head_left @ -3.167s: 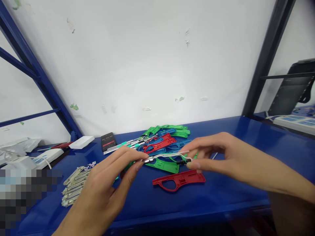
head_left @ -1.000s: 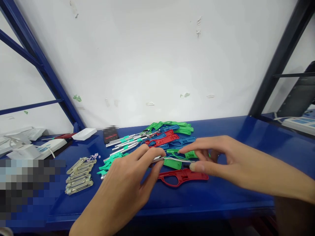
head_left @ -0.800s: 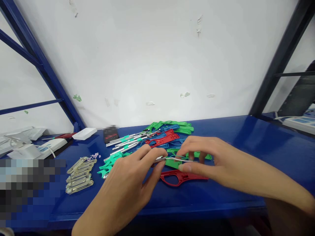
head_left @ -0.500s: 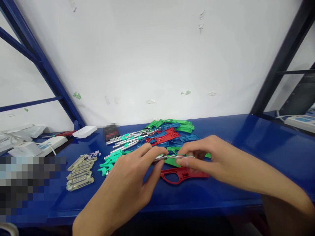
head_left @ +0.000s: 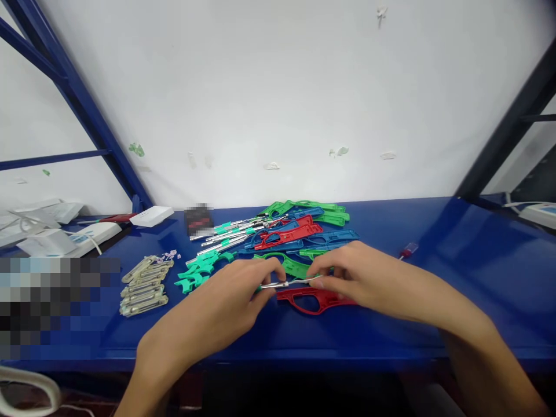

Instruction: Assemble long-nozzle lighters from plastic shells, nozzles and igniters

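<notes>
Between the fingertips of my left hand (head_left: 226,298) is a thin metal tube (head_left: 275,285), closed in a pinch and pointing right. A thin pale wire (head_left: 299,281) runs from the tube's end to my right hand (head_left: 354,275), whose thumb and fingers pinch it. Just below my fingertips lies a red plastic lighter handle half (head_left: 319,302), hollow side up, partly hidden by my right hand. A green handle half (head_left: 295,267) lies behind the fingers. Teal triggers (head_left: 202,269) are heaped beyond my left wrist.
Behind the hands, green, blue and red handle halves (head_left: 291,233) overlap in a pile. Metal tubes with teal bands (head_left: 230,238) lie beside it. Several clear lighter tanks (head_left: 145,289) are at left. A red screwdriver-like tool (head_left: 408,250) lies right. Blue frame posts (head_left: 87,110) flank the table.
The view has shifted slightly. My hands are slightly lower against the parts, and more of the metal tube shows past my left fingertips. Both hands keep their pinch.
</notes>
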Tool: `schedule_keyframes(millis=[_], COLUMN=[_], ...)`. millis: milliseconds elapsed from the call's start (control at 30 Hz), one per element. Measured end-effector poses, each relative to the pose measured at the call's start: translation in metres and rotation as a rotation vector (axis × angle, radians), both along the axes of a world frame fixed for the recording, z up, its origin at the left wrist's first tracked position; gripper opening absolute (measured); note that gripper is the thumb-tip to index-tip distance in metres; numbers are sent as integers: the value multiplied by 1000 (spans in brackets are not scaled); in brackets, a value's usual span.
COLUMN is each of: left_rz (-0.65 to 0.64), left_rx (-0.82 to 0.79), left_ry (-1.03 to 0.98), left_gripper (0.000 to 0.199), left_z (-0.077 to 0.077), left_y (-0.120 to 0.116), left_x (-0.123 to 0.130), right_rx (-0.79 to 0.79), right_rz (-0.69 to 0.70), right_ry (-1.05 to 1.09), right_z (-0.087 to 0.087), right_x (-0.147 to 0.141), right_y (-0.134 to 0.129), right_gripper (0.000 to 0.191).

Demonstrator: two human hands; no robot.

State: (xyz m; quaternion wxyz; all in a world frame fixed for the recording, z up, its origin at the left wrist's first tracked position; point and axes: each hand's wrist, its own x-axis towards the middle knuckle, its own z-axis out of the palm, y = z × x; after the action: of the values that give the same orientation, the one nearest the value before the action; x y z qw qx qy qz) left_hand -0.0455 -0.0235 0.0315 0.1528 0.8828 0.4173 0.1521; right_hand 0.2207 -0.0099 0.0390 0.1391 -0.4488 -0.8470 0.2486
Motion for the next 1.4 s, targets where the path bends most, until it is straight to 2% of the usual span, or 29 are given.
schedule_keyframes(millis=[233,367,567,833,1400], left_rz=[48,63,69,88,96], left_rx=[-108,-139,-184,-168,-98], left_ry=[70,99,119,124,143], left_gripper=[17,13,13,13,15], left_z=[-3,-6,-9,-8,-11], left_y=[3,5,7,7,8], left_x=[3,3,3,6,7], right_rx=[18,29,39,42,40], right_rz=[14,0,-16,-22,-1], right_ry=[-83,-100,-117,-149,-192], right_z=[-8,-8,-7,-12,-14], right_x=[-2,-3,-4,-1,2], right_y=[4,3,3,4,7], right_gripper=[29,22,21,13,11])
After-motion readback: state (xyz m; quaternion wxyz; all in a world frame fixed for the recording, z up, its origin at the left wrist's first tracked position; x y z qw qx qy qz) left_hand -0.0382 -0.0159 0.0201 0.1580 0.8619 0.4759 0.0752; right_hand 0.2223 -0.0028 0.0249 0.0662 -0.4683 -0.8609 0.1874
